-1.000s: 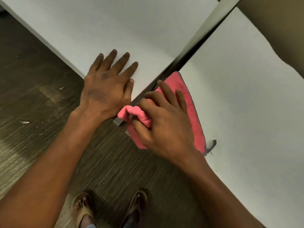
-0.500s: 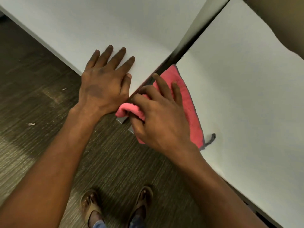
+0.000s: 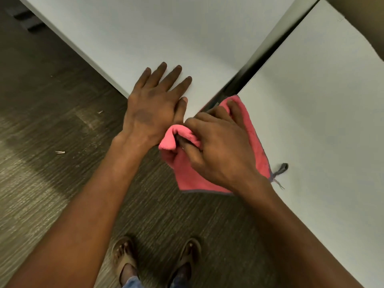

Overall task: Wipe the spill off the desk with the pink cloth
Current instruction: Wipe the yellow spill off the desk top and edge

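A: Start nearest. What is below the wrists?

B: A pair of brown open-toed sandals point(image 3: 158, 260) on the person's feet, standing on a dark wood-grain floor point(image 3: 52, 183) with a few pale scraps on it.

A: And the hands?

B: The right hand point(image 3: 220, 146) has its fingers curled on a soft pink terry cloth with a grey stitched edge point(image 3: 255, 142). The thumb and inner fingers pinch a bunched fold at the cloth's near-left corner, while the outer fingers lie along the cloth and press it down. Past the wrist side, a grey hanging loop point(image 3: 281, 169) trails off the hem.

A: Where does the cloth sit?

B: Under the right palm, at the corner of the right-hand white matte desk panel point(image 3: 322, 121), with its near part hanging over the edge above the floor. I judge the pinch keeps it from sliding off during the wipe.

A: The left hand?

B: The left hand point(image 3: 153, 107) lies flat, fingers straight and slightly spread, holding nothing, on the left-hand white desk panel point(image 3: 166, 28). Its thumb side is just beside the bunched fold. Probably a brace.

A: Beyond the fingertips?

B: A dark narrow gap point(image 3: 264, 59) runs away between the two panels. I cannot make out any spill on either surface.
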